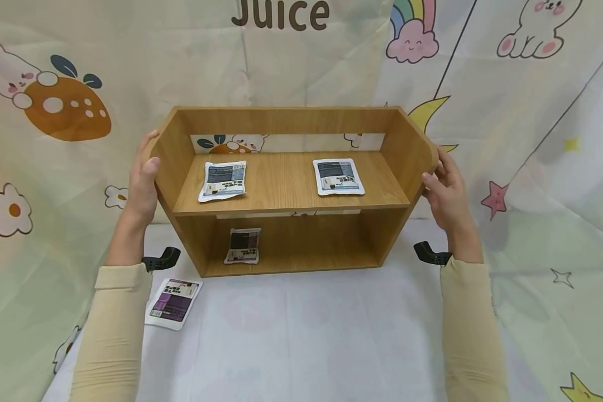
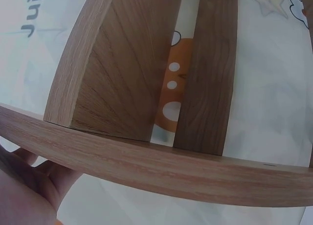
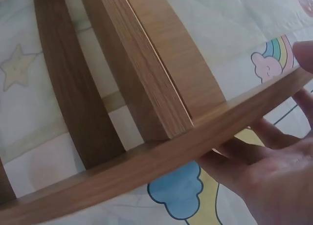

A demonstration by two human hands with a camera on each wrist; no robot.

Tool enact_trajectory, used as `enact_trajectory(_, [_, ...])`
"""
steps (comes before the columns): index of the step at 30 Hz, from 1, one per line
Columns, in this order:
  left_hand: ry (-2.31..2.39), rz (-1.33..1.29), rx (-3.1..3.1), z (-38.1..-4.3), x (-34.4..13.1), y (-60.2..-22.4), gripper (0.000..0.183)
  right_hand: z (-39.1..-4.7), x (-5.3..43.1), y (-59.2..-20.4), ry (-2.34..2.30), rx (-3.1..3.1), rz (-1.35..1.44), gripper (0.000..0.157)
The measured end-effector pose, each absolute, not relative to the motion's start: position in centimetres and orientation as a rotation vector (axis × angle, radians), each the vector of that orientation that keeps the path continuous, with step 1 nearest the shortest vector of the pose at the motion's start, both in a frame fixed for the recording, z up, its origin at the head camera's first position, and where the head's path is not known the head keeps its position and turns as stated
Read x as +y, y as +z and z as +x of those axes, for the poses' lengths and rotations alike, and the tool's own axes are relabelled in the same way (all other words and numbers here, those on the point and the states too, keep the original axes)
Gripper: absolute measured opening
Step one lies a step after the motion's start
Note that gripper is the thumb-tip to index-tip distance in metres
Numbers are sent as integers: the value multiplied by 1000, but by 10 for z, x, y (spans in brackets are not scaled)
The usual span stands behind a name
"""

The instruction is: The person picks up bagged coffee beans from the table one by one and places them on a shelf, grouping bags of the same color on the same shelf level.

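Observation:
A two-tier wooden shelf [image 1: 281, 184] stands between both hands, its open front facing me. My left hand [image 1: 143, 187] grips the left side panel, thumb at the front edge and fingers partly hidden behind. On the opposite side, my right hand [image 1: 448, 198] holds the right panel between thumb and fingers. Two flat white-and-blue packets lie on the upper tier, one at left [image 1: 223, 180] and one at right [image 1: 338, 176]. Below, a dark-labelled packet [image 1: 243, 245] sits in the left part of the lower tier. Whether the shelf touches the table is unclear.
A purple-and-white packet [image 1: 173, 303] lies on the white table cover [image 1: 291, 340], beside my left forearm. Behind the shelf hangs a cartoon-printed cloth [image 1: 181, 67], which also runs down both sides. Black wrist mounts [image 1: 162, 259] stick inward from both wrists.

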State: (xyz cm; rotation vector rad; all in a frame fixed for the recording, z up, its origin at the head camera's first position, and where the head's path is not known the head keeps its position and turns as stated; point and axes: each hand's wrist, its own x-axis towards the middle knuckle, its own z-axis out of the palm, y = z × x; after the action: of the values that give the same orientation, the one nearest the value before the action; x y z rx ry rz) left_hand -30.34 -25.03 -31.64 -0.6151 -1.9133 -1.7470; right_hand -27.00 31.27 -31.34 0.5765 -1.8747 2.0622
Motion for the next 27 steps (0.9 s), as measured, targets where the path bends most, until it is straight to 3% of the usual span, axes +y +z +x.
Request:
enact_trajectory(6, [-1725, -626, -1907, -305, -250, -317, 59, -268, 317, -308, 1990, -2018, 599, 71])
enact_trajectory(14, [-1662, -585, -1977, -303, -252, -322, 57, -272, 320, -305, 1808, -2122, 615, 63])
enact_trajectory(27, [-1467, -420, -2424, -270, -295, -349, 49, -269, 321, -300, 2007, -2055, 600, 64])
